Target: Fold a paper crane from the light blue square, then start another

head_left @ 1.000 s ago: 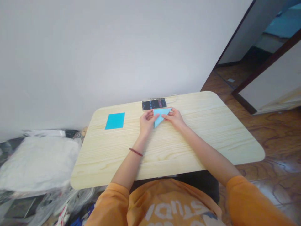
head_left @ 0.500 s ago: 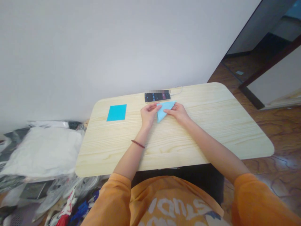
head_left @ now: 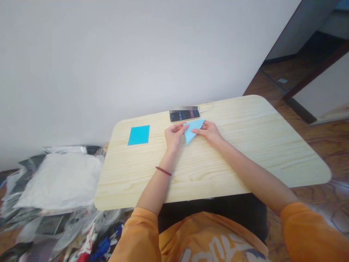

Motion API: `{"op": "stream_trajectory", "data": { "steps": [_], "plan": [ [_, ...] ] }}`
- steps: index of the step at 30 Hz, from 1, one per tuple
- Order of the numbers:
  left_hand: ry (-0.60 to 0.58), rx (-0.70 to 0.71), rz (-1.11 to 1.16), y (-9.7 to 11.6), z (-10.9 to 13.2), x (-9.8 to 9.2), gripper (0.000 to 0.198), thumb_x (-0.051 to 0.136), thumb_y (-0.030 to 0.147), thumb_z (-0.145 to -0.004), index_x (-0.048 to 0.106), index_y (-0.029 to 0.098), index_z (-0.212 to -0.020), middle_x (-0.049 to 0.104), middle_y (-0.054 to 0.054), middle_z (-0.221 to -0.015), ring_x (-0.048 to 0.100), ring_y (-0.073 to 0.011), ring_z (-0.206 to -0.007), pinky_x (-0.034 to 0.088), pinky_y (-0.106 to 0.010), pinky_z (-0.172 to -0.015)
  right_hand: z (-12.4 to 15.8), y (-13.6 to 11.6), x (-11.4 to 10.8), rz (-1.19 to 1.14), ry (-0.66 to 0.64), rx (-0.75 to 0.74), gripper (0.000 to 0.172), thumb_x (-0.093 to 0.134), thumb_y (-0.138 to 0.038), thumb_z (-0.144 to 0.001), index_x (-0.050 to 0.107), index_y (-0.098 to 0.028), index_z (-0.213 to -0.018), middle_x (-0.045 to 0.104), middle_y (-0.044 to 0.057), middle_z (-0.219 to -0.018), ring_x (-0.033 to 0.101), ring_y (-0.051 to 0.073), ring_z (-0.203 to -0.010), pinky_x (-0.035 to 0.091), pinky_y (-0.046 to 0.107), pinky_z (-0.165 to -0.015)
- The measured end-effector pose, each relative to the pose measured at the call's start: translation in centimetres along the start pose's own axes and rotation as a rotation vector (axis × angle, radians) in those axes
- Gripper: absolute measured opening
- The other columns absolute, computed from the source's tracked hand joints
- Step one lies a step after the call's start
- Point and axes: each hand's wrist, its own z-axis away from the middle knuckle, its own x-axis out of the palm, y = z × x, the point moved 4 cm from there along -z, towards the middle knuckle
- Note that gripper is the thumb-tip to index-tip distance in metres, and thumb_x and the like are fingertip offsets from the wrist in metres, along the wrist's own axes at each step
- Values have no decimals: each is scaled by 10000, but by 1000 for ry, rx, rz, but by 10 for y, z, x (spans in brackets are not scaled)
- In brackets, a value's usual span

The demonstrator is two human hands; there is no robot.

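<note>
One white wall (head_left: 136, 54) spans the far side, and before it stretches a pale wood-grain surface (head_left: 251, 156) with rounded corners. An orange shirt (head_left: 209, 236) shows at its near edge. Left of the surface, a white bundle (head_left: 65, 182) lies near assorted clutter (head_left: 88, 243). Past the middle of the surface, toward the far edge, the left hand (head_left: 173, 137) and right hand (head_left: 212, 134) pinch opposite sides of a folded light blue paper (head_left: 192, 131), thumbs on top; it is roughly triangular, one corner pointing near. Well apart to the left, a square blue sheet (head_left: 139, 135) lies flat. Just beyond the folded paper rests a phone (head_left: 185, 115) showing digits. A dark red bracelet (head_left: 163, 171) circles the left forearm. Thinnest, a white cable (head_left: 212, 106) curves by the phone's right end.
</note>
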Motion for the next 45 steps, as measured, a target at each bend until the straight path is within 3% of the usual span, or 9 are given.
{"op": "stream_trajectory", "data": {
  "steps": [45],
  "plan": [
    [-20,-55,83,-4,-2,1,370,863,311,-442,710,126,-723,720,-77,-755,661,-159,-672,535,-301,-704,2,-3,-1,24,10,-3,504,868,-275,-424,682,-153,-877,741,76,-890,695,237,-844,522,399,-869]
  ]
}}
